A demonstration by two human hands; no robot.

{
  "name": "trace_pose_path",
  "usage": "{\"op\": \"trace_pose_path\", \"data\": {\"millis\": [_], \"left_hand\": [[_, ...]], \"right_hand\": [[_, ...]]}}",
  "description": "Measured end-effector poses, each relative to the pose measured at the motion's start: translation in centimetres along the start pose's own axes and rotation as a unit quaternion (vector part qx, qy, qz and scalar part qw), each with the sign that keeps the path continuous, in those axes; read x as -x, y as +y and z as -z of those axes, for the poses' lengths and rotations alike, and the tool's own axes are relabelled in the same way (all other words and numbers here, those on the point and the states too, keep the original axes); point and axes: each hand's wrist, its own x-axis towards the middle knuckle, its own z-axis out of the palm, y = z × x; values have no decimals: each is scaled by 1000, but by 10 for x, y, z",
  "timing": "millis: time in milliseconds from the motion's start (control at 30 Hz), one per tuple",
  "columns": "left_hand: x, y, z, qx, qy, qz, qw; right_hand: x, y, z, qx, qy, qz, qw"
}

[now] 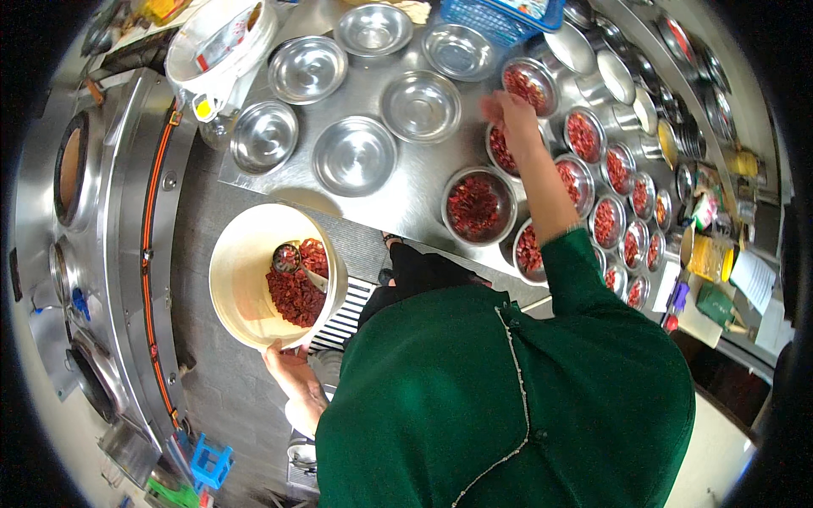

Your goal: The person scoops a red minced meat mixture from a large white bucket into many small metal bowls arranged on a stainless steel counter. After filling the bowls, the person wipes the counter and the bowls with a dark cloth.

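My left hand (pixel 289 365) grips the near edge of a cream plastic bucket (pixel 241 292), whose mouth faces up toward me. Inside lie dark red chopped dried chillies (pixel 295 301), with a metal ladle (pixel 287 257) resting on them and some pieces in its bowl. My right hand (pixel 516 120) is stretched over the steel table, blurred, its fingers bent downward. Beneath and beside it are a steel bowl of red pieces (pixel 500 149) and another filled bowl (pixel 530 86). Whether the fingers hold or touch anything is hidden. Closer to me stands a bowl of darker chillies (pixel 477 204).
Several bare steel bowls (pixel 354 155) stand on the steel table (pixel 406 203). More filled bowls (pixel 608 221) crowd the right. A blue plastic basket (pixel 495 22) and a white bucket (pixel 219 47) are at the back. A steel cooking range (pixel 127 209) runs along the left.
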Motion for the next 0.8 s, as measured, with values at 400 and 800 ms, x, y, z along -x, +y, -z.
{"op": "trace_pose_path", "data": {"millis": [400, 800], "left_hand": [[52, -36, 22, -63, -53, -33, 996], [97, -90, 24, -69, -86, -2, 994]], "right_hand": [[223, 126, 52, -147, -39, -222, 963], [281, 90, 31, 108, -186, 61, 975]]}}
